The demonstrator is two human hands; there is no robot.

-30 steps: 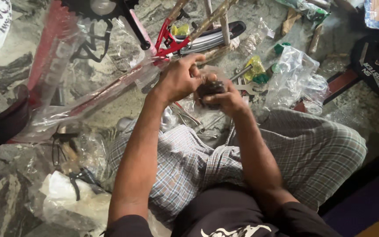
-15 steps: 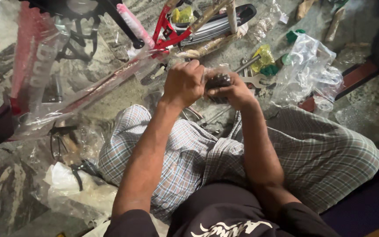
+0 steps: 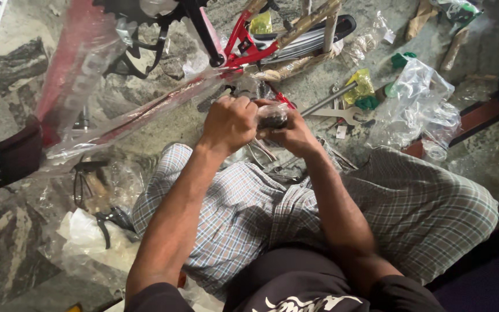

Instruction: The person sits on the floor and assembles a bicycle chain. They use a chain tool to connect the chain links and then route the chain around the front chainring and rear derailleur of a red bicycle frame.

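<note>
Both hands meet just below the red bike frame (image 3: 244, 43). The left hand (image 3: 232, 122) and right hand (image 3: 293, 134) are closed on a small dark part (image 3: 272, 120) in a clear bag; fingers hide most of it. Right of the frame lies an empty-looking clear bag (image 3: 417, 104).

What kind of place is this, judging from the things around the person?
Probably an informal bicycle assembly or repair spot on a marbled stone floor: a plastic-wrapped red bicycle frame, a toothed chainring and a flat spanner lie around.
</note>
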